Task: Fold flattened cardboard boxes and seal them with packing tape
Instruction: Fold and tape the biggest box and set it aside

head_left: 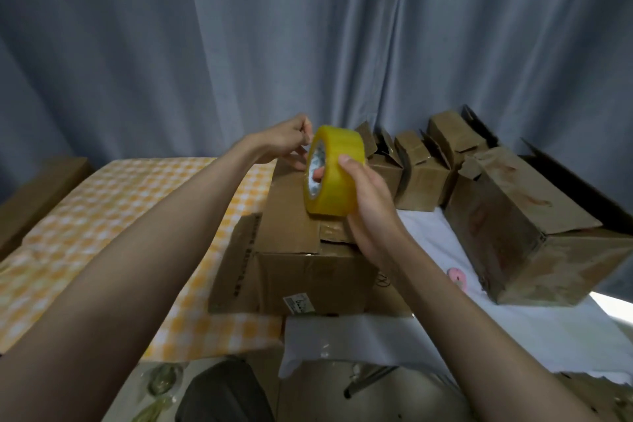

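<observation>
A roll of yellowish packing tape [331,171] is held above the cardboard box [301,250] that stands in the middle of the table, partly on the orange checked cloth [102,216]. The right hand [368,202] is closed around the roll, with the thumb on the outer face and fingers passed through the core. The left hand [287,140] is at the far rim of the roll with its fingertips brought together, apparently pinching or searching for the free end of the tape; the end itself cannot be seen.

The top flaps of the box are folded down, and the seam between them seems not yet taped along its whole length. It is judged that the step in hand is to free the tape end.

To do this well, the roll should be kept steady by the right hand while the end is lifted with a nail and pulled out straight, so that the strip does not split or stick to itself. The end should then be laid past the far edge of the box, centred on the seam, and pressed flat.

More folded boxes [513,209] stand to the right before a grey curtain [308,27].
</observation>
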Demonstrator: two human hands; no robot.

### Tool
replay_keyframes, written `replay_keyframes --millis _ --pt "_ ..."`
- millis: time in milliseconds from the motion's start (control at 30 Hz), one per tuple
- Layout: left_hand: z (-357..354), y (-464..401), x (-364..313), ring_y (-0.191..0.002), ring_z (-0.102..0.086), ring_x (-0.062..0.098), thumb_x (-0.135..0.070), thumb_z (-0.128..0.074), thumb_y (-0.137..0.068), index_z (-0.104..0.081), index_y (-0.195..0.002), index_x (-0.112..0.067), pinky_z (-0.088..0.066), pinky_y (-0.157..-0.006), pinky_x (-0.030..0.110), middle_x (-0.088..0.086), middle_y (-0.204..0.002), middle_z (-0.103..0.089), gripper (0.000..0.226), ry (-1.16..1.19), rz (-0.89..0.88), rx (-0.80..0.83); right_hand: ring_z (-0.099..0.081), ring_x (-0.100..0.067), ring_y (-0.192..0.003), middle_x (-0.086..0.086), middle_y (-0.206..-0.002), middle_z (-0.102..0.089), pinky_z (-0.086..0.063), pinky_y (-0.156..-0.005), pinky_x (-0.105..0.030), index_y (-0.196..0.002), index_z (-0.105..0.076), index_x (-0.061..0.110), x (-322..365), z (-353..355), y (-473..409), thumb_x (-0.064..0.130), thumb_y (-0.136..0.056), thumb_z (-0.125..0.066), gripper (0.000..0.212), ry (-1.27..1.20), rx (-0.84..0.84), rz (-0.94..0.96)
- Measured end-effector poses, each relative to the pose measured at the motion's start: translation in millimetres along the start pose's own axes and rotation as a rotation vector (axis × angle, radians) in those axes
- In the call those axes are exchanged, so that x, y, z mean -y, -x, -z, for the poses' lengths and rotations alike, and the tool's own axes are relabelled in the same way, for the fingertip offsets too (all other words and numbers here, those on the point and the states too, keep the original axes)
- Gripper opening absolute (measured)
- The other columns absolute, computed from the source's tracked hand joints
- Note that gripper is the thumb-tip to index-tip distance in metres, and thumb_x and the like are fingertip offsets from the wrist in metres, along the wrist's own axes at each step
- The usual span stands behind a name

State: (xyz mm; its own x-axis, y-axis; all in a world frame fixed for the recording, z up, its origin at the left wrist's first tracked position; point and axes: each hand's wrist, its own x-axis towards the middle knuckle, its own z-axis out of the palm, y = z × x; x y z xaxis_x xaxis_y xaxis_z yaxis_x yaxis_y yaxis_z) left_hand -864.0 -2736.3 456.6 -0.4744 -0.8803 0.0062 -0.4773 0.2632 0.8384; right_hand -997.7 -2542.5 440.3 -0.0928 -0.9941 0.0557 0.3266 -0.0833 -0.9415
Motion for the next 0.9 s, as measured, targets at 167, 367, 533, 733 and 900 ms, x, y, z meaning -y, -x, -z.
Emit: replay_keyframes --millis 167,367,533,733,900 --pt "14.6 -8.7 -8.3 -0.064 -0.058 0.005 0.009 -0.043 -0.095 -0.044 -0.090 -0.017 -0.049 -0.043 0.018 0.003 -0.084 -0.047 0.026 -0.069 -0.075 -0.129 -0.071 -0.019 -0.094 -0.007 -0.103 -0.077 -0.057 -0.080 -0.030 -0.128 -0.056 0.001 6.8 -3.8 2.5 0.015 -0.099 -0.055 0.032 0.198 0.097 -0.052" --pt "5.3 -31.9 3.3 -0.058 -0.056 0.004 0.012 -0.051 -0.090 -0.048 -0.079 -0.020 -0.047 -0.056 0.022 0.002 -0.077 -0.053 0.034 -0.219 -0.092 -0.130 -0.074 -0.022 -0.089 -0.008 -0.095 -0.078 -0.060 -0.080 -0.037 -0.120 -0.065 0.008 27.3 -0.3 -7.6 0.040 -0.102 -0.054 0.039 0.254 0.018 -0.092" --pt "-9.0 -31.1 32.8 -0.077 -0.050 0.010 0.006 -0.049 -0.094 -0.047 -0.080 -0.022 -0.039 -0.071 0.027 0.001 -0.083 -0.056 0.031 -0.162 -0.056 -0.138 -0.074 -0.020 -0.097 -0.008 -0.102 -0.078 -0.057 -0.091 -0.040 -0.122 -0.068 0.016 15.4 34.9 -11.7 0.055 -0.096 -0.057 0.048 0.007 -0.195 -0.091" --pt "-22.9 -31.7 50.8 -0.079 -0.047 0.015 -0.009 -0.062 -0.095 -0.050 -0.081 -0.025 -0.040 -0.076 0.033 -0.001 -0.079 -0.052 0.025 -0.113 -0.135 -0.186 -0.070 -0.016 -0.108 0.003 -0.115 -0.075 -0.053 -0.101 -0.042 -0.130 -0.062 0.023 -31.0 40.9 9.5 0.048 -0.073 -0.084 0.066 0.057 -0.286 -0.003" --pt "-29.2 -26.0 53.6 -0.077 -0.050 0.014 -0.016 -0.067 -0.093 -0.055 -0.082 -0.026 -0.043 -0.077 0.032 0.002 -0.082 -0.056 0.019 -0.037 -0.160 -0.222 -0.062 0.002 -0.098 0.018 -0.108 -0.068 -0.047 -0.086 -0.019 -0.125 -0.063 0.028 -54.2 18.7 25.3 0.051 -0.081 -0.077 0.051 0.192 -0.533 0.100"
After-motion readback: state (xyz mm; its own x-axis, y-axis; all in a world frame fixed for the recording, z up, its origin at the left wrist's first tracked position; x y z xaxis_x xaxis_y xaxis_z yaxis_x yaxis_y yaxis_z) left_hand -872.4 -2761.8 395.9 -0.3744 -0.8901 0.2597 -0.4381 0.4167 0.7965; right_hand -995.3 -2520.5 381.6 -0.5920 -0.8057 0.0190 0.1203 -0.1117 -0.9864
